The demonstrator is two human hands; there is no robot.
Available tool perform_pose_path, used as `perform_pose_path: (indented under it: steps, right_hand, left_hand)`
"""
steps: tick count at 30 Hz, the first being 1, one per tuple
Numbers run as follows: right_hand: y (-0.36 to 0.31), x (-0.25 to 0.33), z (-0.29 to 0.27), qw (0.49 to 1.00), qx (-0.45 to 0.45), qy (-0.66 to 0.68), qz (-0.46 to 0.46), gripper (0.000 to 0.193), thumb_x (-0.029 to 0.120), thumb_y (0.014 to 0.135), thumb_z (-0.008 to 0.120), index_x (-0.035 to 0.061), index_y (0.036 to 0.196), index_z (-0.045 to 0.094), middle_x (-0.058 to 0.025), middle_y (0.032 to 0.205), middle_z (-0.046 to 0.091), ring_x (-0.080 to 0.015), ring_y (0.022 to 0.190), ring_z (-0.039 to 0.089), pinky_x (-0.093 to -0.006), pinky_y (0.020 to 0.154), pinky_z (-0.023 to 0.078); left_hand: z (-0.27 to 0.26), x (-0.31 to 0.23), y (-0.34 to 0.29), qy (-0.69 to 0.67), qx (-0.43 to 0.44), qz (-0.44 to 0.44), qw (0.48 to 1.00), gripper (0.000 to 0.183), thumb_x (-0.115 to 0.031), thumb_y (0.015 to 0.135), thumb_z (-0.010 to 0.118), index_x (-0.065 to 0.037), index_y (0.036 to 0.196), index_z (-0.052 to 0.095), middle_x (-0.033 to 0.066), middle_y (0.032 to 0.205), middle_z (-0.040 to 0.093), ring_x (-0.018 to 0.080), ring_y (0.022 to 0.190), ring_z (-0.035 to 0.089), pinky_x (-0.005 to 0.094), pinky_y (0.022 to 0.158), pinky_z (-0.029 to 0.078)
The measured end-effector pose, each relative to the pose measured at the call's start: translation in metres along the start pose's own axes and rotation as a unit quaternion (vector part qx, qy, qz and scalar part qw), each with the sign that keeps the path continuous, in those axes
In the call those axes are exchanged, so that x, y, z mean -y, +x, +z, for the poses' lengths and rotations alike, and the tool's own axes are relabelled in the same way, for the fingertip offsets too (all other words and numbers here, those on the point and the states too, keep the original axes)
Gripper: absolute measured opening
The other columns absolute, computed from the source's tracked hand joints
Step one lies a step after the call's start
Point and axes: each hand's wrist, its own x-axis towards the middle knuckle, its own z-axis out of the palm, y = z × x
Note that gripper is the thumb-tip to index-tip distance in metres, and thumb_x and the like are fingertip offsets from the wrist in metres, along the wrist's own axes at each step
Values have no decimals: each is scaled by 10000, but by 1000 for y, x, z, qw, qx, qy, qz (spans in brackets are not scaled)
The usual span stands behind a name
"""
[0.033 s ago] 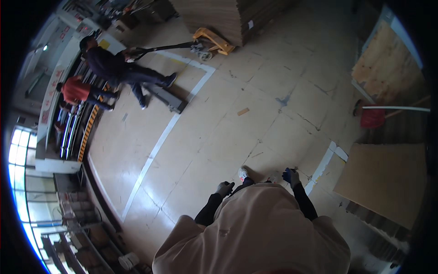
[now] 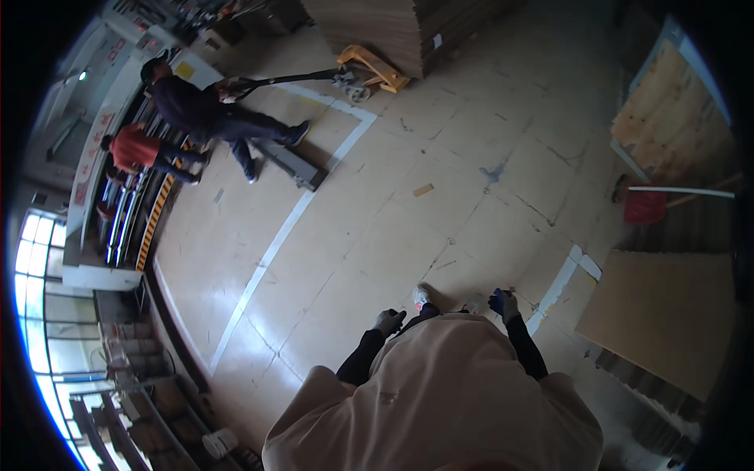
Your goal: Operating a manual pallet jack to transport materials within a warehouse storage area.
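Observation:
My left hand (image 2: 389, 321), in a grey glove with darker fingertips, hangs in front of my body with its fingers curled in. My right hand (image 2: 503, 303) hangs to the right, loosely closed, in a glove that shows dark blue and grey. I see nothing held in either hand. Both are above the pale tiled floor (image 2: 377, 235), apart from any object. Between them, a light-coloured shoe (image 2: 421, 296) shows beyond the hem of my beige top (image 2: 448, 377).
A person in dark clothes (image 2: 188, 106) grips the handle of a yellow pallet truck (image 2: 375, 67) beside stacked cardboard (image 2: 365, 27). Another in red (image 2: 133, 149) stands at a long machine (image 2: 94, 165). At right are a board stack (image 2: 660, 314), a red dustpan-like object (image 2: 644, 206) and plywood (image 2: 667, 110).
The room sits slightly farther right in the view. My hands keep nearly the same pose, and the people have hardly moved.

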Motion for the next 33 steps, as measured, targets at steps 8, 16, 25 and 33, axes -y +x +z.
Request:
perform_pose_path:
  steps: [8, 16, 25, 33]
  right_hand:
    - [0, 1, 1, 1000, -1, -27, 9, 263, 277, 804, 601, 72, 956, 535, -117, 813, 614, -239, 669, 621, -338, 582, 517]
    - [-2, 4, 3, 1000, -6, -26, 9, 247, 259, 818, 589, 64, 963, 544, -100, 786, 621, -215, 661, 623, -325, 572, 507]
    - [1, 5, 2, 999, 1, -36, 6, 289, 290, 813, 596, 61, 976, 526, -115, 829, 615, -233, 672, 617, -344, 587, 507]
    - [1, 2, 2, 1000, 1, -29, 5, 280, 284, 818, 589, 61, 976, 528, -124, 833, 613, -233, 672, 619, -334, 577, 510]
  left_hand:
    - [2, 5, -2, 21, -1, -9, 1000, 422, -425, 772, 616, -5, 816, 623, 75, 673, 626, 149, 563, 577, 282, 506, 461]
    - [3, 2, -4, 17, -3, -13, 1000, 410, -409, 778, 621, 0, 816, 624, 77, 677, 627, 153, 558, 582, 294, 521, 468]
    - [3, 1, -1, 15, 1, -12, 1000, 409, -402, 785, 623, 4, 834, 616, 83, 681, 625, 153, 555, 582, 289, 514, 473]
    - [2, 4, 3, 13, 1, -15, 1000, 396, -395, 784, 626, -2, 831, 619, 78, 685, 628, 149, 558, 575, 288, 514, 467]
